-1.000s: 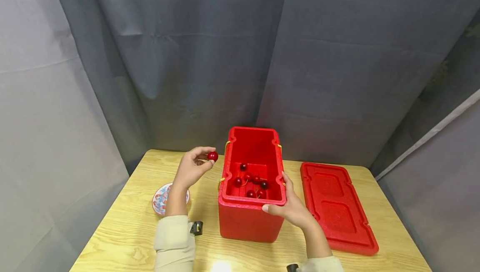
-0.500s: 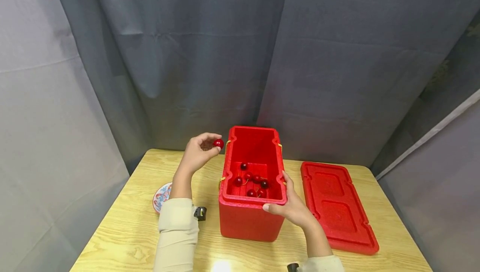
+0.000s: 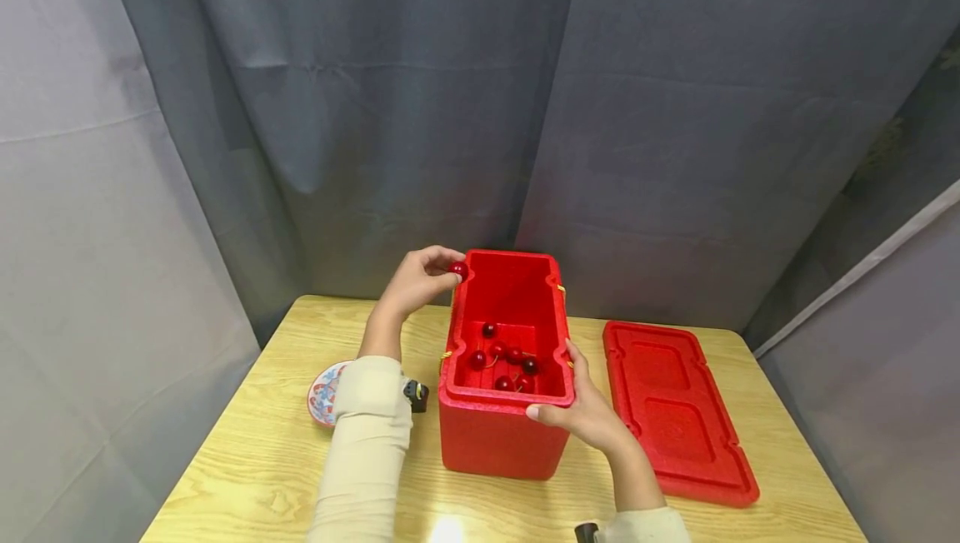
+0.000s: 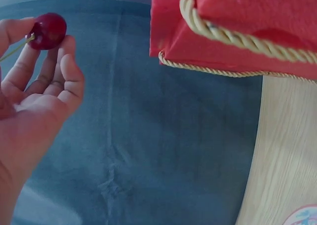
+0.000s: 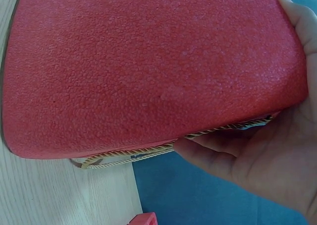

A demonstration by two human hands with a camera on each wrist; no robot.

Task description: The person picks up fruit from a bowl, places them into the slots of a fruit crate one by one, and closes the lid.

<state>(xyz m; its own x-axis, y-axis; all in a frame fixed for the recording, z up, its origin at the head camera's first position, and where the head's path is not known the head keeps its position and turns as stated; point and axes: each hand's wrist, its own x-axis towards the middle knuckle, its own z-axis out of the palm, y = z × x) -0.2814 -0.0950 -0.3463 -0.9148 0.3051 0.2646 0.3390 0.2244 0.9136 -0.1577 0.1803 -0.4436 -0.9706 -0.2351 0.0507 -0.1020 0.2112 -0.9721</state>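
My left hand (image 3: 417, 281) pinches a dark red cherry (image 3: 458, 270) between thumb and fingers at the far left corner of a red foam box (image 3: 501, 441). In the left wrist view the cherry (image 4: 51, 30) shows its thin green stem, and the other fingers lie loosely curled below it. Several more cherries (image 3: 477, 360) lie on the floor of the open-topped box, mostly toward the near end. My right hand (image 3: 587, 415) grips the box's near right corner, thumb on the front rim and fingers along the right side, as the right wrist view (image 5: 277, 160) also bears out.
A red lid (image 3: 675, 410) with two recessed panels lies flat to the right of the box. Left of it, a patterned plate (image 3: 323, 397) is partly covered by my left sleeve. Yellow rope (image 4: 233, 36) runs along the box sides. Grey curtains (image 3: 405, 110) hang behind the wooden table (image 3: 240, 460).
My left hand has moved away from me and to the right with the cherry, from beside the box up to its far left corner. The right hand and box have stayed put.
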